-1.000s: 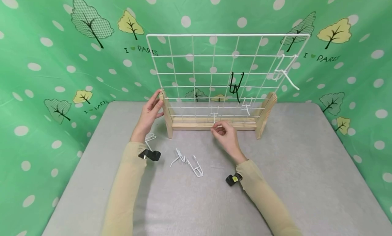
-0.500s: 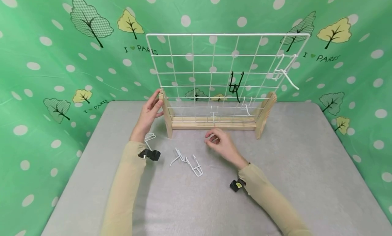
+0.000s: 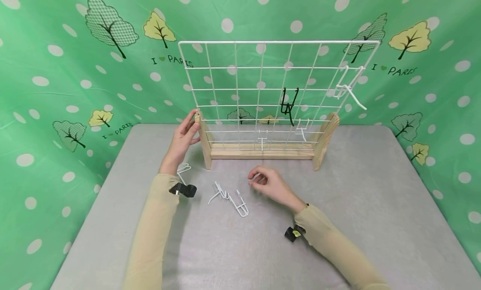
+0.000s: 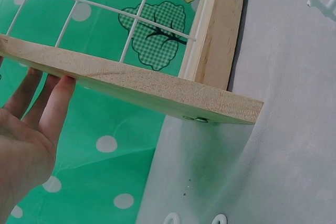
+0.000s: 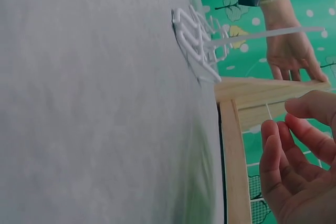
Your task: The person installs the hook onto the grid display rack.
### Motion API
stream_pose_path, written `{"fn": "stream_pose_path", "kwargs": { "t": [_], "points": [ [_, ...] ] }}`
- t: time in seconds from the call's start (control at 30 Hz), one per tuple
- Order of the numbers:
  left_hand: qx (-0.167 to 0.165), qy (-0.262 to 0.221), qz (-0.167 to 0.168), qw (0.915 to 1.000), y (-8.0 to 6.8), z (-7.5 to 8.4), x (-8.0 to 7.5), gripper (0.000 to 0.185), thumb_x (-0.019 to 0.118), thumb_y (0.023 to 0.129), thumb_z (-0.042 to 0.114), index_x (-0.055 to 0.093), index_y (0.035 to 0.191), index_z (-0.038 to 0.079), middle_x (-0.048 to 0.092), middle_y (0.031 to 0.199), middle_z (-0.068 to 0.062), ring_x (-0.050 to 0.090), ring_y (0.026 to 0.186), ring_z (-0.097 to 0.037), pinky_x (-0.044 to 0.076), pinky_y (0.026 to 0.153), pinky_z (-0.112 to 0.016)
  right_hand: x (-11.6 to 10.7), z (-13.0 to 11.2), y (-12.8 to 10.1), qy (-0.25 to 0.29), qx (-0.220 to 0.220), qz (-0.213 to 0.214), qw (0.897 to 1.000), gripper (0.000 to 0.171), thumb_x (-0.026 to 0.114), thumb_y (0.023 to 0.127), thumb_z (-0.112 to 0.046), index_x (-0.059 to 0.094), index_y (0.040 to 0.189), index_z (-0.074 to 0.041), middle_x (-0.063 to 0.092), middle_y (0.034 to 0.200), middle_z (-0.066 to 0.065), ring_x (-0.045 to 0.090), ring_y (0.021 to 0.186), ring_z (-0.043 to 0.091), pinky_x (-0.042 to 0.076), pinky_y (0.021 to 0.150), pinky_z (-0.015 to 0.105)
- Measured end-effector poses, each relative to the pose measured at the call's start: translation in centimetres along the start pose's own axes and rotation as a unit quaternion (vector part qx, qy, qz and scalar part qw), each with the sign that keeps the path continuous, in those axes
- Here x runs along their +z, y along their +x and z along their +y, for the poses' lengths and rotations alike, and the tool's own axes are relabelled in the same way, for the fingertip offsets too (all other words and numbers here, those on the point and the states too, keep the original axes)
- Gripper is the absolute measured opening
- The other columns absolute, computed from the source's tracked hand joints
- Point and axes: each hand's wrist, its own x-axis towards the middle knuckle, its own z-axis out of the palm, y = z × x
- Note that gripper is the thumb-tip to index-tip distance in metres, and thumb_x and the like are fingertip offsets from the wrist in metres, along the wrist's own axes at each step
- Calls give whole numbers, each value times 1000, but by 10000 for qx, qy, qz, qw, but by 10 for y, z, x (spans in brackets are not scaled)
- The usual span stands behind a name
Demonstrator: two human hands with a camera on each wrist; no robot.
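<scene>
On the grey worktop (image 3: 338,189), near the wooden-framed white wire grid panel (image 3: 263,97), two loose white wire hooks (image 3: 229,197) are lying tangled, just beside the right hand (image 3: 268,184), which is hovering loosely curled and empty. These are judged light, stiff and snag-prone, best pinched at the shank. The upright post (image 3: 203,139) is being touched by the flat left hand (image 3: 184,140). Four hooks are hanging on the panel; a third loose one is lying under the left wrist.

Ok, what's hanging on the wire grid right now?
On the wire grid: one black hook and three white hooks. Whatever lies behind the wooden base is hidden.
</scene>
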Motion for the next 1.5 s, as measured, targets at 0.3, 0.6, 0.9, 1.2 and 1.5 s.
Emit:
{"fn": "stream_pose_path", "kwargs": {
  "t": [0.3, 0.6, 0.9, 1.2, 1.5],
  "points": [
    [-38, 38, 50, 10000, 0, -1, 0, 52, 47, 103, 25, 31, 153, 20, 42, 145, -17, 42, 130, -31, 51, 93, -43, 6, -3, -3, 272, 217, -900, 9953, 20, 67, 82, 7, 63, 102, 6, 66, 87, 7, 61, 77, 16, 55, 62, 28],
    [-52, -26, 11, 10000, 0, -3, 0, 53, 48, 103, 28, 32, 153, 20, 41, 146, -17, 40, 131, -31, 50, 95, -44, 13, -2, -7, 47, 149, -1466, 9891, 19, 66, 80, 5, 65, 99, 1, 65, 85, 6, 60, 78, 11, 54, 69, 26],
    [-53, -8, -2, 10000, 1, -1, 1, 53, 48, 103, 28, 31, 153, 20, 41, 146, -17, 40, 131, -31, 50, 95, -46, 15, -10, -12, 135, 35, -1631, 9865, 16, 68, 82, 4, 65, 97, 0, 66, 84, 7, 60, 75, 10, 55, 68, 26],
    [-54, -17, 31, 10000, 2, -3, -1, 53, 48, 103, 28, 32, 152, 20, 41, 146, -17, 41, 131, -31, 50, 94, -45, 22, -16, -13, 127, -120, -1525, 9881, 10, 67, 87, 1, 65, 96, 3, 65, 80, 2, 59, 74, 11, 54, 66, 26],
    [-46, 16, 41, 10000, 1, -1, 0, 52, 47, 103, 26, 31, 153, 20, 42, 146, -17, 41, 131, -31, 50, 95, -46, 26, -22, -13, 18, -106, -1436, 9896, 6, 64, 92, -7, 67, 91, -3, 62, 77, -4, 56, 71, 6, 51, 61, 21]
  ]
}}
